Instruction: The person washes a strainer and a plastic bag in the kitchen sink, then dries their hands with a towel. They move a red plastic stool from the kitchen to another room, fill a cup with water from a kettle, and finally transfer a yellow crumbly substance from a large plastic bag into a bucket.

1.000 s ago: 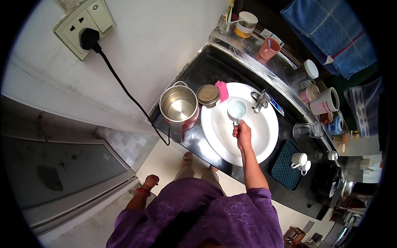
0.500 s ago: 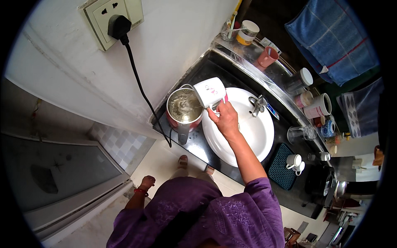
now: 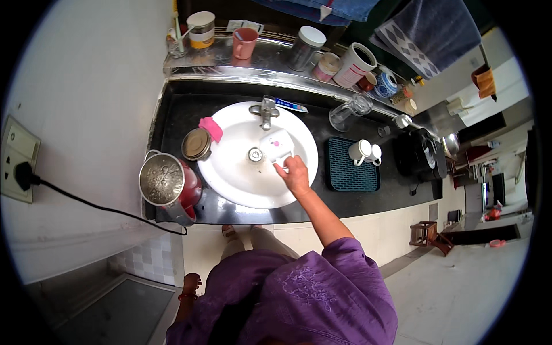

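My right hand [image 3: 296,174] grips the handle of a white mug [image 3: 276,144] with a small pink print, held tilted over the white sink basin [image 3: 236,190], near the drain. My left hand [image 3: 191,282] hangs low at my side, fingers curled, with nothing visible in it and a red bracelet at the wrist. Left of the sink, an electric kettle [image 3: 191,187] with a red body and grey handle stands uncovered, liquid inside it. Between kettle and basin lie a round brown-topped lid or jar [image 3: 196,144] and a pink cloth [image 3: 211,129].
A faucet [image 3: 266,112] and toothpaste tube [image 3: 291,105] sit behind the basin. Rightward are a glass pitcher [image 3: 348,113], two white mugs [image 3: 360,150] on a teal drying mat [image 3: 351,183], and a black appliance [image 3: 420,158]. A black cord [image 3: 98,207] runs from the wall socket.
The white mug has moved right, from tipping at the kettle's mouth to over the sink. My view has turned rightward. My left hand still hangs at my side.
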Available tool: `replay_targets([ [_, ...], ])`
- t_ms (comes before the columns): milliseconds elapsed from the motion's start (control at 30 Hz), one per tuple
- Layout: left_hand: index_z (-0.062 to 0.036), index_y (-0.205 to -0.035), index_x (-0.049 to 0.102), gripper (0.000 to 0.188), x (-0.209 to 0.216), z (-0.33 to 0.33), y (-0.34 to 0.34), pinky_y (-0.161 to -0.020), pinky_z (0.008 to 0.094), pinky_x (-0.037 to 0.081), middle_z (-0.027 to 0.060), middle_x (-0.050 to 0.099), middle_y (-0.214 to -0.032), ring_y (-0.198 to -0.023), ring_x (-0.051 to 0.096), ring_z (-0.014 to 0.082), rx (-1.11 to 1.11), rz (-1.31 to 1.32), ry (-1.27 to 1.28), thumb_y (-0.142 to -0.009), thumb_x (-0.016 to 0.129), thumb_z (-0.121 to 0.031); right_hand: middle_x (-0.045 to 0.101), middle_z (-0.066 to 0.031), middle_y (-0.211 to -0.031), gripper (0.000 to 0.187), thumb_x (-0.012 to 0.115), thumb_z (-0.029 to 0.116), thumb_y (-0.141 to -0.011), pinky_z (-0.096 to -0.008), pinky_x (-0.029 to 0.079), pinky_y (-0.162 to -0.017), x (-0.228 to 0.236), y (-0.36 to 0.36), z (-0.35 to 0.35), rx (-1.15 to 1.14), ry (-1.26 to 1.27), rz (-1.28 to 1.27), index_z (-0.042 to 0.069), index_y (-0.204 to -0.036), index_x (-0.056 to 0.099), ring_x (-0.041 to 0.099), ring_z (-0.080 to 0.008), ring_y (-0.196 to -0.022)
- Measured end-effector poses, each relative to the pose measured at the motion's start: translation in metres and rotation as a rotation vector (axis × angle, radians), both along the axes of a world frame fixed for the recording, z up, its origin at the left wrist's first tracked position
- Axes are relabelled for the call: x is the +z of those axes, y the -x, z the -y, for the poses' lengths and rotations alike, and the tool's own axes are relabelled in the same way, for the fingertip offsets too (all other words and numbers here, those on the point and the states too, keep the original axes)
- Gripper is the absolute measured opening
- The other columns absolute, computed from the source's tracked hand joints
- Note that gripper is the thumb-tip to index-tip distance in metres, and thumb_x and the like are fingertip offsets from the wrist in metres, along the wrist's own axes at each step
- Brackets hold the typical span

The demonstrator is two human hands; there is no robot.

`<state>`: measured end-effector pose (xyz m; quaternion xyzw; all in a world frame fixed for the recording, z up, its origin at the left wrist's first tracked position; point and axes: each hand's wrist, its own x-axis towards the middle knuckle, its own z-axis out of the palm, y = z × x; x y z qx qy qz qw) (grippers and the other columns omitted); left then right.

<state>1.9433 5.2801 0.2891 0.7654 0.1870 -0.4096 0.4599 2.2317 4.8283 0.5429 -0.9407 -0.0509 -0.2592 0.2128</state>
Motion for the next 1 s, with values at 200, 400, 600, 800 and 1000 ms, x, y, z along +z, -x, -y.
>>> replay_targets([
  [200,-0.0043,-0.068,0.054,0.015,0.014,0.03,-0.045,-0.035,0.0259,0.038,0.0048,0.057,-0.061,-0.049,0.06,0.0153,0.308,-0.224,-0.023,-0.078,0.046,-0.011,0.049,-0.0123,-0.067,0.025,0.067,0.024,-0.067,-0.0387,0.044,-0.05,-0.04,0.031,0.188,-0.424,0.446,-0.119,0.006,-0.068,0.05,0.053,-0.0294,-0.06],
  [400,-0.0006,-0.084,0.057,0.012,0.072,0.078,-0.091,-0.05,0.0257,0.045,0.0062,0.057,-0.072,-0.058,0.057,0.0164,0.402,-0.054,0.086,-0.075,0.051,-0.006,0.05,-0.0119,-0.074,0.027,0.062,0.032,-0.071,-0.0378,0.047,-0.055,-0.073,0.028,0.245,-0.576,0.556,-0.374,0.008,-0.077,0.052,0.054,-0.0279,-0.071],
  [600,0.0001,-0.084,0.056,0.012,0.079,0.105,-0.089,-0.056,0.0263,0.048,0.0065,0.057,-0.073,-0.063,0.057,0.0159,0.502,-0.063,0.155,-0.073,0.051,-0.002,0.061,-0.0164,-0.078,0.028,0.061,0.026,-0.072,-0.0405,0.048,-0.064,-0.049,-0.021,0.166,-0.433,0.327,-0.667,0.006,-0.09,0.055,0.06,-0.0316,-0.072],
  [800,-0.0021,-0.075,0.058,0.01,0.041,0.098,-0.037,-0.052,0.0266,0.05,0.008,0.059,-0.071,-0.059,0.06,0.0164,0.512,-0.146,0.023,-0.075,0.05,-0.008,0.038,-0.0172,-0.125,0.062,0.065,0.014,-0.068,-0.0412,0.032,-0.094,0.0,-0.143,0.032,0.245,0.208,-0.079,0.0,-0.121,0.037,0.035,-0.0325,-0.117],
  [1000,-0.0002,-0.075,0.059,0.012,0.04,0.109,0.004,-0.051,0.0273,0.051,0.0083,0.059,-0.067,-0.054,0.06,0.0172,0.449,-0.126,-0.045,-0.075,0.051,-0.009,0.03,-0.0171,-0.132,0.055,0.057,0.021,-0.075,-0.048,0.021,-0.099,-0.037,-0.17,-0.017,0.084,0.446,-0.308,-0.001,-0.122,0.037,0.028,-0.0309,-0.122],
])
